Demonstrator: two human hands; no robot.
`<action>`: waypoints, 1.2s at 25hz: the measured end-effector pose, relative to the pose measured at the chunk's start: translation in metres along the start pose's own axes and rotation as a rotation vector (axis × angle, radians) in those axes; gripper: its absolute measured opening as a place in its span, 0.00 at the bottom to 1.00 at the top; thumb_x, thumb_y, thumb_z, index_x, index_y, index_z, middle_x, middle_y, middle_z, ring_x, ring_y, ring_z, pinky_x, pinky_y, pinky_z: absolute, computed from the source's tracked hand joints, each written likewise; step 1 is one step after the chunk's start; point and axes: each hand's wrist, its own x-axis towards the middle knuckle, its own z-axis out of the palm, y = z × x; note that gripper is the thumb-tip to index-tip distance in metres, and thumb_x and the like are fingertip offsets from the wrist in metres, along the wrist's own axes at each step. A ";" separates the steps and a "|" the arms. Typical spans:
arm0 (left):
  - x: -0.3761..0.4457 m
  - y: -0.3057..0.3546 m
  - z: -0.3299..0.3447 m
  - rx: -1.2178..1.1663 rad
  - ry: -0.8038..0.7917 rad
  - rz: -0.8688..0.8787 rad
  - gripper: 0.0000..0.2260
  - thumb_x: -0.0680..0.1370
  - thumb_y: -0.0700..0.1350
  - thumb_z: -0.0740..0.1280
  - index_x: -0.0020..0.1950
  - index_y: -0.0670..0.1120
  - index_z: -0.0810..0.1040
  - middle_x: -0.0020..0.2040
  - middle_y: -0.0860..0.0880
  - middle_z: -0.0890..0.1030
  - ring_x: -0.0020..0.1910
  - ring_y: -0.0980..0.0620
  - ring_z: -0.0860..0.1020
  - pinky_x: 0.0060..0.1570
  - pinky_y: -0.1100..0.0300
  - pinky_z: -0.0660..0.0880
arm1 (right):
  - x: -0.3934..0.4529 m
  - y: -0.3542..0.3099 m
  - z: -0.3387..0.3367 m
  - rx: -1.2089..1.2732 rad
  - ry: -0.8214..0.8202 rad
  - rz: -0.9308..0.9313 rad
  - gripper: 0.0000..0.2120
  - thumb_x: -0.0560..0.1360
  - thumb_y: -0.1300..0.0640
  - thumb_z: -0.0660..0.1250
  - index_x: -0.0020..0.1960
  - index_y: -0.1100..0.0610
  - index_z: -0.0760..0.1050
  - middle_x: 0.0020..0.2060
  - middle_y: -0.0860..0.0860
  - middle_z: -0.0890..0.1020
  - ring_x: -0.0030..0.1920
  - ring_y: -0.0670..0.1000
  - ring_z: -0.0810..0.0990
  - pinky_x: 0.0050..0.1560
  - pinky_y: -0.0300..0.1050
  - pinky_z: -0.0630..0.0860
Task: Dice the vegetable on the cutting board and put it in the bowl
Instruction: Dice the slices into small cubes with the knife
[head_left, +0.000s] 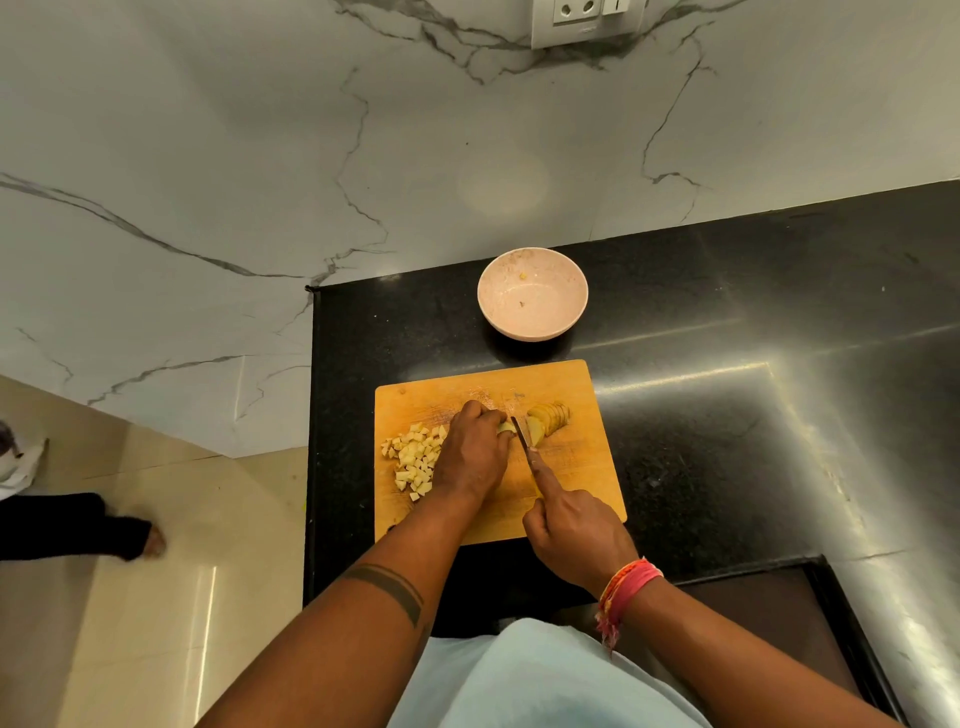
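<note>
Potato is what sits on the cutting board (582, 467), and the board lies on a black stone counter (753, 415) that butts against a white marble wall (260, 182) with a socket plate (587, 21) at the top. Beyond the board's far edge, apart from it, stands a pale pink bowl (532, 293) holding only a few scraps. The left hand (470, 457) lies over the middle of the board, fingers curled down onto a piece of potato (505, 427) and pinning it in place. The right hand (576, 530) is wrapped around the handle of a knife (522, 436) — forefinger stretched along the spine, blade angled down just beside the left fingertips. Right of the blade lies a row of potato slices (550, 415), fanned and leaning on one another. Left of the holding hand is a heap of diced cubes (413, 457) on the board. A pink thread band (623, 592) circles the right wrist — a dark tattooed band crosses the left forearm.
</note>
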 end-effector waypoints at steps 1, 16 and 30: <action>0.000 0.000 0.001 0.001 0.007 -0.002 0.16 0.83 0.46 0.64 0.70 0.47 0.77 0.64 0.48 0.74 0.65 0.48 0.72 0.66 0.53 0.72 | 0.002 -0.002 0.001 -0.009 0.010 -0.004 0.33 0.81 0.49 0.54 0.83 0.46 0.44 0.30 0.49 0.74 0.30 0.52 0.75 0.31 0.50 0.72; 0.004 0.000 0.001 0.019 0.020 -0.037 0.13 0.82 0.44 0.65 0.67 0.46 0.78 0.62 0.47 0.75 0.64 0.48 0.72 0.62 0.53 0.74 | 0.019 0.003 0.010 -0.099 -0.036 -0.060 0.34 0.82 0.48 0.53 0.82 0.46 0.40 0.33 0.52 0.77 0.31 0.54 0.76 0.33 0.50 0.74; 0.005 -0.003 0.001 0.008 0.019 -0.026 0.12 0.82 0.42 0.65 0.64 0.45 0.81 0.60 0.46 0.76 0.61 0.46 0.75 0.60 0.55 0.75 | -0.015 0.025 0.017 -0.154 -0.088 -0.084 0.35 0.82 0.48 0.53 0.82 0.47 0.37 0.33 0.51 0.77 0.30 0.53 0.76 0.33 0.49 0.73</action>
